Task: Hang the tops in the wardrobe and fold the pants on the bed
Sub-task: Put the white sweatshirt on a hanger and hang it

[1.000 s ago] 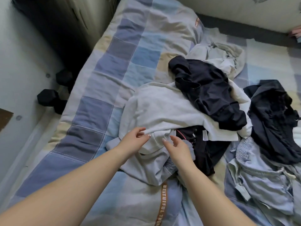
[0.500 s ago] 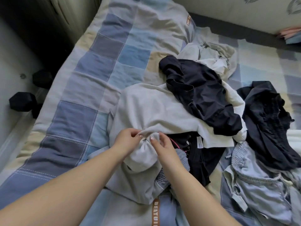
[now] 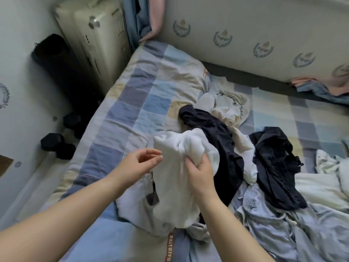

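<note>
**White top lifted from the pile**

Head view: the right hand [image 3: 201, 172] grips the bunched white top [image 3: 175, 186] above the bed [image 3: 120, 118]; the left hand [image 3: 139, 165] hovers beside it, fingers loosely spread, holding nothing. The top looks soft, light and floppy; better held at the shoulders.

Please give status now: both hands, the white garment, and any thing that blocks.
Right hand grips white garment, lifted off the pile. Left hand open beside it, holding nothing. Dark garment lies against it.

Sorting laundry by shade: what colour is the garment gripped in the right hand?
White, seen in the head view: the right hand grips a bunched white garment.
</note>
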